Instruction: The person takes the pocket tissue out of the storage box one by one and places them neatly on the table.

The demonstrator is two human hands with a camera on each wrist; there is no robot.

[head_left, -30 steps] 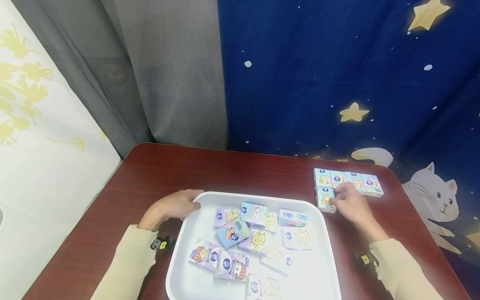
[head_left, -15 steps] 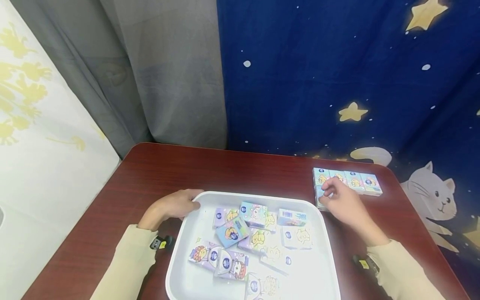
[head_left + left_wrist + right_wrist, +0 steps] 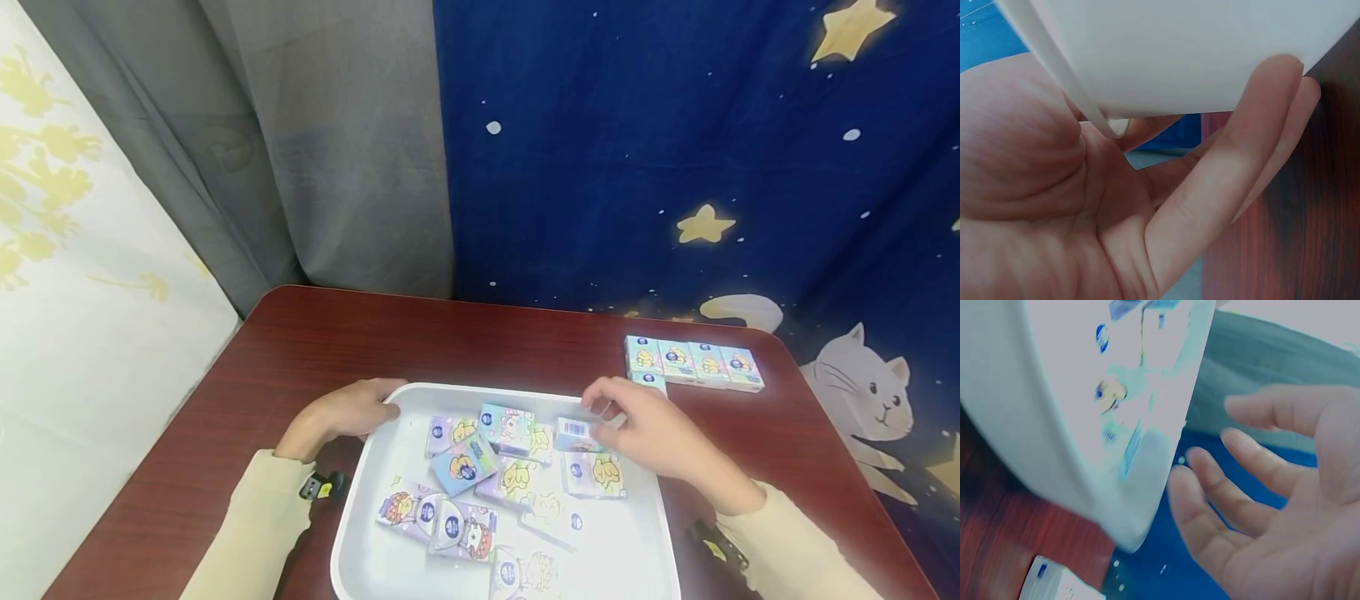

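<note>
My left hand (image 3: 352,410) grips the far left corner of a white tray (image 3: 630,533); the left wrist view has its fingers (image 3: 1210,194) bent against the tray's outer wall. Inside lie several small cartoon-printed packets, which look like pocket tissues. Over the tray's far right corner hovers my right hand (image 3: 645,429), fingers spread and slightly bent, holding nothing. Nearest to it is a blue packet with a barcode (image 3: 573,432), partly hidden by the hand. At the table's far right, a row of light-blue packets (image 3: 707,363) stands side by side, with one more packet (image 3: 649,381) in front of its left end.
The dark red wooden table (image 3: 450,333) ends at a grey curtain (image 3: 360,167) and a blue starry curtain (image 3: 562,167) behind. A pale patterned cloth (image 3: 97,333) borders it on the left. Two lilac packets (image 3: 438,518) overlap in the tray's left part.
My right hand has let go of the packet in front of the row and moved left and towards me, over the tray. The left hand and tray have stayed put.
</note>
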